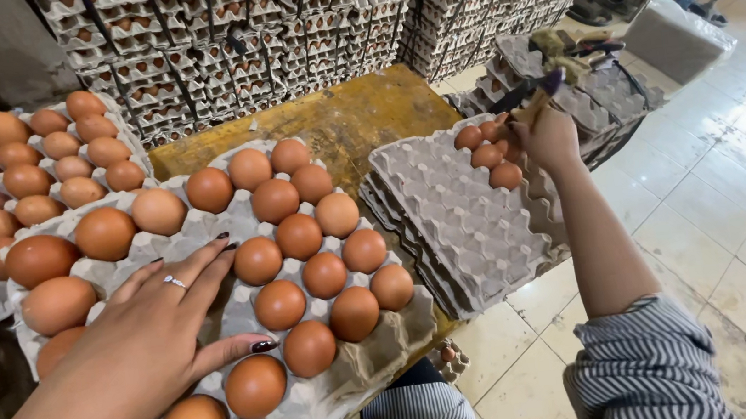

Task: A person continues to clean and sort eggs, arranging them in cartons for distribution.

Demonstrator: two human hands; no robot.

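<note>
**Left hand flat on near tray, right hand at far stack**

Near left: our left hand [159,329] lies flat on the egg tray [337,393], fingers spread open, gripping nothing. Palm covers empty cups; brown eggs [298,237] fill the cups around it. Tray sits on a worn yellow table [354,114].

Right of it, touching the tray edge: a stack of empty trays [457,219]. A few eggs [489,153] sit in its far corner. Our right hand [550,137] is at that corner, fingers curled around eggs; we can't tell how many.

Far left: another full tray [27,172]. Far back: a wall of stacked trays [235,39]. Far right: more empty trays [596,89] on the tiled floor [723,200].
</note>
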